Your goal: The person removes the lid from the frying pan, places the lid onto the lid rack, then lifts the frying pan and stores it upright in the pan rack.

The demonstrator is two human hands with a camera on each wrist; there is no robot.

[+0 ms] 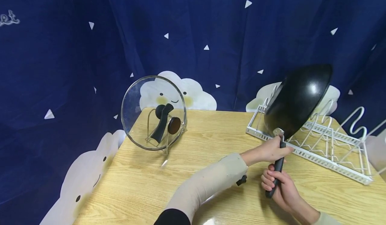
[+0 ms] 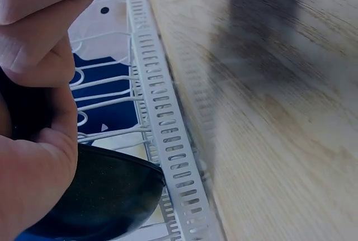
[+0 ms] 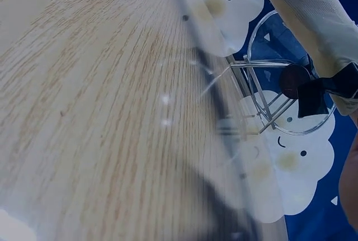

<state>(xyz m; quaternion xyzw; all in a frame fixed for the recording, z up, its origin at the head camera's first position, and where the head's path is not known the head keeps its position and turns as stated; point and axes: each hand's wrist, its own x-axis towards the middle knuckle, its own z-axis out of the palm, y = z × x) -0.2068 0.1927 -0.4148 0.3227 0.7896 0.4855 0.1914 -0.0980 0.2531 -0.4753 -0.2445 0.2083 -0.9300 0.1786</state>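
A black wok (image 1: 298,101) stands tilted on its side at the left end of a white wire rack (image 1: 334,164). My left hand (image 1: 268,150) grips its black handle (image 1: 278,166) close to the metal joint. Lower down, my right hand (image 1: 283,188) holds the handle near its end, fingers wrapped round it. In the left wrist view the wok (image 2: 106,196) reaches the slotted rail of the rack (image 2: 162,107), beside the curled fingers of my left hand (image 2: 39,62). Whether the wok's weight rests on the rack I cannot tell.
A glass lid (image 1: 132,117) with a black handle leans upright on a small wire stand (image 1: 167,146) at the table's back left. Behind the wooden table (image 1: 144,184) hangs a dark blue curtain (image 1: 193,60) with clouds. My left sleeve (image 1: 211,181) crosses the table's front.
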